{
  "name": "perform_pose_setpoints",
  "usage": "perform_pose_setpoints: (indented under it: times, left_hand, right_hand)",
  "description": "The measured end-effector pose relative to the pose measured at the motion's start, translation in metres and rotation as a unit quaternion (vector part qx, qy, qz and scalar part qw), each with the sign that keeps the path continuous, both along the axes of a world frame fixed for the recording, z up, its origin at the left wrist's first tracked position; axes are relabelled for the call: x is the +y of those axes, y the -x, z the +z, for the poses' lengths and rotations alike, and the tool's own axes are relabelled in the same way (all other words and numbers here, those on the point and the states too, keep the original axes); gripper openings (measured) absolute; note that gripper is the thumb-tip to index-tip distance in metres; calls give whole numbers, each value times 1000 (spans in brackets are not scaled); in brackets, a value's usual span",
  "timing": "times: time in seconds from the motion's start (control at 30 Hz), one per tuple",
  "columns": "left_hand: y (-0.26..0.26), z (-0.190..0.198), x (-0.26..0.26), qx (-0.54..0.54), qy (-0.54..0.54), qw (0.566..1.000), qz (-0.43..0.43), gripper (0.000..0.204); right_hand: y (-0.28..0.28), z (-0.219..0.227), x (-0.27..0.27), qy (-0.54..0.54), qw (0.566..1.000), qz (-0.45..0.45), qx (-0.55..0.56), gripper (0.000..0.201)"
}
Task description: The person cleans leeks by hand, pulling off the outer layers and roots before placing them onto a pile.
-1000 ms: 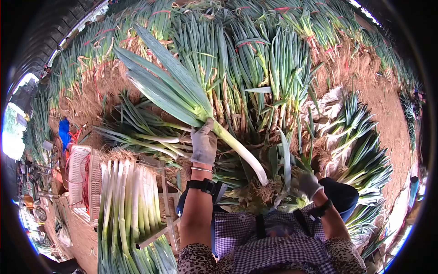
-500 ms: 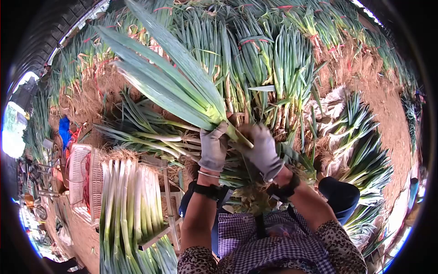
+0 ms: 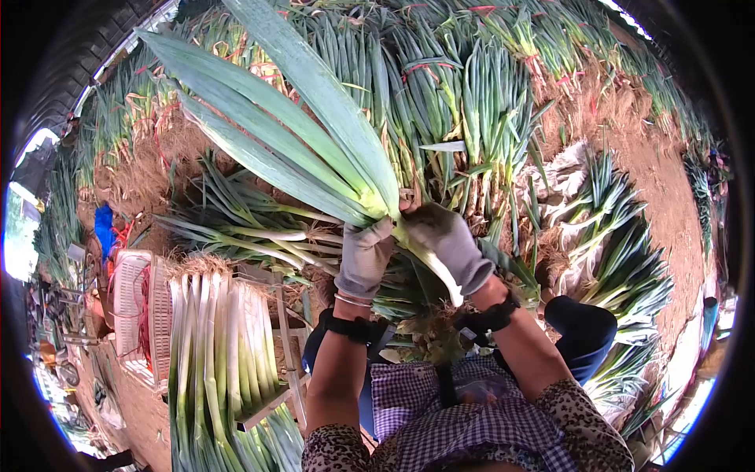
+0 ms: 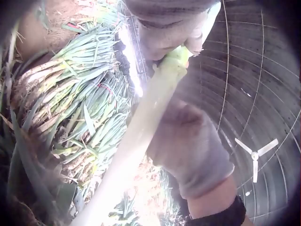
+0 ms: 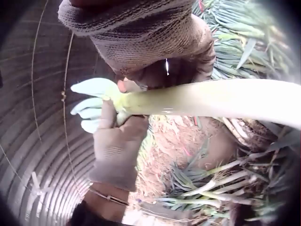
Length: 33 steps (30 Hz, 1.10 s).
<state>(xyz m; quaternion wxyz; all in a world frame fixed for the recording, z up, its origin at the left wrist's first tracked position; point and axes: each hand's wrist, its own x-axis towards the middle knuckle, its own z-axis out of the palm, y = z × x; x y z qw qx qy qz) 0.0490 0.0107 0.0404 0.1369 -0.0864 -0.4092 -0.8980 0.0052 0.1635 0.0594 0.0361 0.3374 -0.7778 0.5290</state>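
My gloved left hand (image 3: 366,256) grips a large green onion (image 3: 435,267) at the neck, where its broad leaves fan out toward the upper left. Its white stalk slants down to the right, and no root tuft shows at the end. The gloved right hand (image 3: 450,245) has its curled fingers on the stalk just below the neck. In the right wrist view, the right glove (image 5: 155,47) lies along the upper side of the stalk (image 5: 225,99), its fingertips partly hidden. The left glove (image 5: 117,150) holds the neck from below there.
Trimmed green onions (image 3: 212,338) lie on a metal rack (image 3: 287,346) at the left, beside a pink plastic crate (image 3: 130,307). Loose onions (image 3: 259,228) lie behind the left hand. Tied bundles (image 3: 432,86) stand in rows ahead, and more onions (image 3: 621,291) lie at the right.
The right hand came up from the lower right to the stalk, then shifted toward the neck. The root tuft seen one second ago no longer shows. The leaves moved closer to the camera.
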Motion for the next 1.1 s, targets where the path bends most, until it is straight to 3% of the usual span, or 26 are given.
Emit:
perform_pose_setpoints:
  times: [0.03, 0.1, 0.17, 0.2, 0.3, 0.43, 0.47, 0.5, 0.57, 0.63, 0.7, 0.77, 0.8, 0.83, 0.9, 0.93, 1.03, 1.1]
  left_hand:
    - [-1, 2, -1, -8, -24, 1000, -16, 35]
    - [-7, 4, -3, -27, -71, 996, -48, 37]
    - [-3, 2, -7, -3, -58, 997, -53, 41]
    - [-2, 4, -8, 9, -67, 996, -65, 42]
    - [-8, 3, -5, -21, -63, 994, -84, 46]
    - [-9, 7, -12, -31, -90, 982, -166, 54]
    - [-9, 8, -11, -18, -77, 984, -158, 54]
    - [-9, 7, -11, -5, -66, 987, -148, 53]
    - [-8, 1, -13, 13, -79, 985, -154, 56]
    - [-7, -5, -16, 33, -92, 983, -156, 56]
    - [-13, 12, -16, -9, -111, 984, -136, 46]
    - [-7, 9, -15, -15, -92, 993, -78, 41]
    - [-4, 5, -13, -22, -83, 995, -56, 39]
    - [-2, 2, -12, -33, -84, 995, -44, 34]
    - [2, 2, -13, -40, -76, 995, -45, 34]
    - [4, 2, -16, -47, -85, 994, -51, 38]
    - [5, 8, -29, -5, -151, 984, -91, 44]
    - [4, 5, -33, -8, -186, 980, -62, 46]
  right_hand:
    - [-5, -5, -8, 105, 962, -29, -252, 18]
    - [8, -20, -4, 46, 968, -16, -246, 19]
    - [9, -21, 16, -98, 970, -24, -219, 15]
    - [5, -17, 20, 59, 936, 2, -346, 13]
    - [-17, 19, 13, 60, 964, 40, -257, 14]
    - [1, -9, 15, 81, 921, 124, -360, 17]
    - [0, -22, 16, 28, 908, 202, -367, 20]
    - [2, -29, 20, -30, 854, 286, -434, 21]
    - [-7, -61, 34, -182, 859, 313, -363, 22]
    - [-25, -83, 64, -430, 828, 231, -276, 26]
    - [-21, -79, 90, -674, 718, 133, -113, 23]
    - [-2, -82, 106, -480, 871, 82, -66, 28]
    - [0, -87, 106, -196, 928, 79, -307, 34]
    - [-1, -73, 97, 126, 859, 74, -490, 43]
    - [-12, -14, 80, 74, 863, 145, -478, 65]
    - [-15, -8, 76, 56, 896, 172, -406, 67]
    - [-13, -32, 73, 18, 926, 230, -298, 61]
    - [-17, -50, 79, 10, 910, 232, -344, 50]
